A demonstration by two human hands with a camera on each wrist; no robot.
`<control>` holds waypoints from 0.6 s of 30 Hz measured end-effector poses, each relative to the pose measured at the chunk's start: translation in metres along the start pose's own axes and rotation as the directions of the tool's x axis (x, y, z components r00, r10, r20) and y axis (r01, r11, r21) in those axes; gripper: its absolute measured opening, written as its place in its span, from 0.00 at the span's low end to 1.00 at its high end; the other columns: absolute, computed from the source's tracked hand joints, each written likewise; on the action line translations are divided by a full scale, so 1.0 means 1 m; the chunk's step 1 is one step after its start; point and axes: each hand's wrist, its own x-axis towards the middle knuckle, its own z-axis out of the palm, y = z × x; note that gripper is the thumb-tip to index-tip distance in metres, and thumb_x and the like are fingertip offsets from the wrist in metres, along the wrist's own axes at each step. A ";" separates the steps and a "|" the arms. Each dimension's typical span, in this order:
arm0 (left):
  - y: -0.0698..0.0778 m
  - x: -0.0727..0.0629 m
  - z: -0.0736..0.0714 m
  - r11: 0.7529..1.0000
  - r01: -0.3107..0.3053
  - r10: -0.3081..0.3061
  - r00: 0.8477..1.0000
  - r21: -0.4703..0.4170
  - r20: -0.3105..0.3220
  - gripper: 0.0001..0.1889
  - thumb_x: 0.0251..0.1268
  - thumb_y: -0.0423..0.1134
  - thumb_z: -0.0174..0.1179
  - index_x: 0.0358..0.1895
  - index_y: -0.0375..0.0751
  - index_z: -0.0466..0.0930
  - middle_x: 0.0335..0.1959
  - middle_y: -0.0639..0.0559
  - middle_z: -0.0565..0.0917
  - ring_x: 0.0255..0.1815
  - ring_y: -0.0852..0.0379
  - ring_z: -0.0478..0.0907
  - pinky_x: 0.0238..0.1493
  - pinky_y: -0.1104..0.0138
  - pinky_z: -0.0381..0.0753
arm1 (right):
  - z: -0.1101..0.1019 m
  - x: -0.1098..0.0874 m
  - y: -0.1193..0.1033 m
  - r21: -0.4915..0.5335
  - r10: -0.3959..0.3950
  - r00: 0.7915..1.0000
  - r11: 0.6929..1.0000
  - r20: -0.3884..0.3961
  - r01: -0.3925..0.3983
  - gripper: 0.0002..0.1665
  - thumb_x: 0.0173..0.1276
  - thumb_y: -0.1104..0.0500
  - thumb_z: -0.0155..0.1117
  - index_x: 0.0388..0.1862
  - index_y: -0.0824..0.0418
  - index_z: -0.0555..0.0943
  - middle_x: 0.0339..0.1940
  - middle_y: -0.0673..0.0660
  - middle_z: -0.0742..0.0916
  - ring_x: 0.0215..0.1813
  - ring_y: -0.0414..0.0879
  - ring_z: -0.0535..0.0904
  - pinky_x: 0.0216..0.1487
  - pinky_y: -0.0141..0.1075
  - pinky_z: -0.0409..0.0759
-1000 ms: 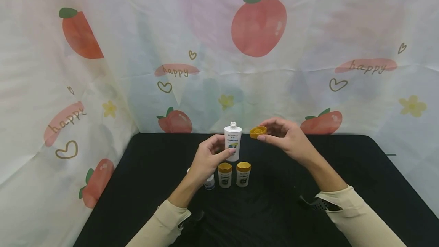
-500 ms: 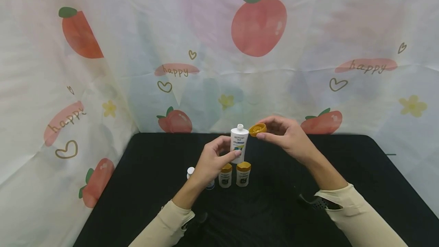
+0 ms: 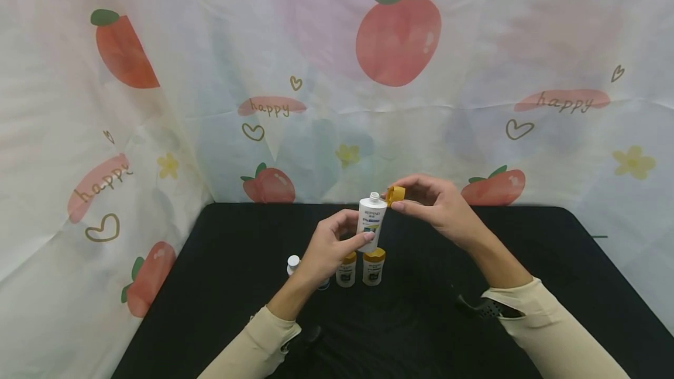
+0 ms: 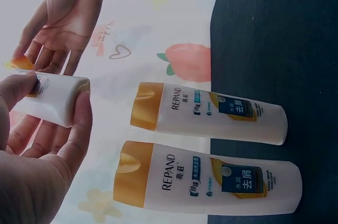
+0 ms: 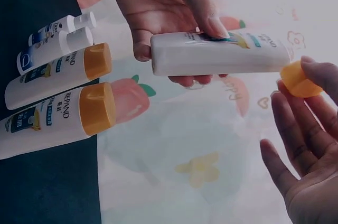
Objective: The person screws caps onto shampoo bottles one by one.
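Note:
My left hand [image 3: 329, 247] grips a white shampoo bottle [image 3: 372, 218] around its body, holding it raised and tilted slightly right. The bare neck of that bottle points up in the head view. Between thumb and fingers, my right hand [image 3: 444, 209] pinches a gold cap [image 3: 396, 194] turned on its side, close beside the neck. In the right wrist view the cap [image 5: 301, 80] overlaps the end of the bottle [image 5: 211, 57]; whether they touch I cannot tell.
Two gold-capped shampoo bottles [image 3: 372, 271] stand on the black table [image 3: 421, 320] below the raised one. Left of them are two white-capped bottles [image 5: 55, 49], mostly behind my left forearm in the head view. A fruit-print curtain [image 3: 326, 45] hangs behind the table.
My left hand has brought the bottle rightward, up to the cap. My right hand has turned the cap from showing its inside to lying sideways, and has shifted slightly left.

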 end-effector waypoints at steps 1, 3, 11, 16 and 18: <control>0.000 0.000 0.000 1.000 0.001 -0.001 1.000 0.003 -0.001 0.17 0.68 0.39 0.68 0.57 0.43 0.81 0.50 0.48 0.86 0.52 0.54 0.82 0.57 0.56 0.81 | 0.000 0.001 0.000 0.000 0.000 1.000 1.000 0.001 0.000 0.19 0.71 0.66 0.67 0.60 0.61 0.80 0.53 0.58 0.85 0.51 0.52 0.84 0.53 0.36 0.85; 0.000 0.000 0.000 1.000 0.002 -0.002 1.000 0.010 -0.002 0.17 0.68 0.38 0.68 0.57 0.43 0.81 0.49 0.48 0.86 0.52 0.55 0.82 0.57 0.55 0.81 | 0.001 0.002 -0.001 -0.001 -0.004 1.000 1.000 0.002 0.004 0.19 0.71 0.66 0.66 0.60 0.61 0.80 0.53 0.57 0.85 0.51 0.53 0.84 0.54 0.36 0.85; 0.001 -0.001 0.003 0.998 -0.020 0.020 1.000 0.054 -0.002 0.16 0.68 0.38 0.68 0.58 0.43 0.81 0.50 0.49 0.85 0.52 0.54 0.83 0.57 0.55 0.81 | 0.003 0.006 -0.011 -0.085 -0.047 0.999 0.995 0.009 0.048 0.24 0.72 0.66 0.66 0.66 0.58 0.79 0.60 0.55 0.85 0.57 0.45 0.83 0.56 0.34 0.84; 0.002 -0.002 0.004 0.998 -0.021 0.021 1.000 0.052 -0.005 0.17 0.69 0.38 0.67 0.58 0.42 0.81 0.51 0.48 0.85 0.52 0.53 0.83 0.56 0.57 0.82 | 0.007 0.008 -0.016 -0.175 -0.064 0.998 0.983 -0.029 0.058 0.20 0.70 0.65 0.68 0.60 0.58 0.81 0.53 0.54 0.86 0.57 0.41 0.83 0.57 0.30 0.81; 0.003 -0.002 0.004 0.999 -0.022 0.022 1.000 0.044 -0.004 0.17 0.69 0.37 0.67 0.58 0.41 0.81 0.51 0.47 0.85 0.53 0.53 0.83 0.56 0.57 0.82 | 0.008 0.009 -0.018 -0.198 -0.071 0.997 0.978 -0.034 0.063 0.18 0.70 0.64 0.69 0.58 0.57 0.82 0.52 0.52 0.86 0.57 0.41 0.83 0.58 0.29 0.79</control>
